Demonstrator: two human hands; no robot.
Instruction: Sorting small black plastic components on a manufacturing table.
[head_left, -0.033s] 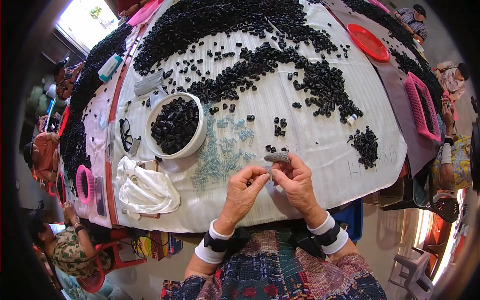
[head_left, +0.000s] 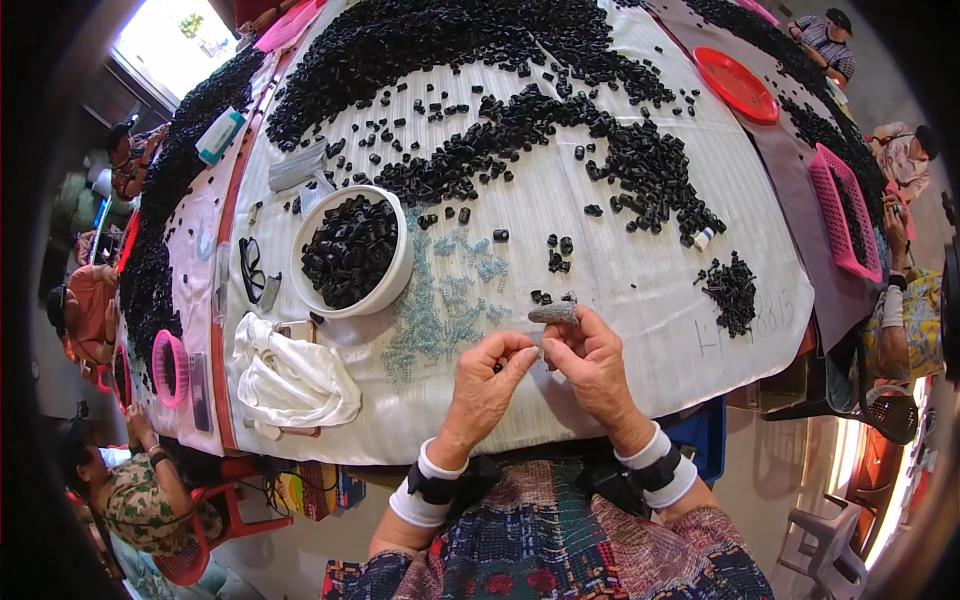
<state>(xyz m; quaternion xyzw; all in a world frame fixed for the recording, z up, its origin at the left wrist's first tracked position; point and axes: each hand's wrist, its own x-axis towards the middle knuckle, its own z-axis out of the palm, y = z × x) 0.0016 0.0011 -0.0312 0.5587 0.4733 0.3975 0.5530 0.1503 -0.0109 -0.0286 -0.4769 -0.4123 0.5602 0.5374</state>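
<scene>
My left hand (head_left: 485,388) is closed in a pinch, and a small black plastic part (head_left: 497,367) shows among its curled fingers. Its thumb and forefinger tips meet those of my right hand (head_left: 592,375), also pinching. Whatever sits between the fingertips is too small to make out. A grey cover (head_left: 553,314) sheathes a finger of my right hand. Just beyond are a few loose black parts (head_left: 541,297). Small pale-blue springs (head_left: 440,320) lie scattered to the left, beside a white bowl (head_left: 398,275) full of black caps (head_left: 350,250).
Heaps of black parts (head_left: 640,165) spread over the white-covered table (head_left: 660,310); slim black pieces (head_left: 732,293) form a pile at right. At left lie a white cloth (head_left: 290,385) and black glasses (head_left: 250,268). A red tray (head_left: 735,85) and pink basket (head_left: 845,215) stand right. Other people sit around.
</scene>
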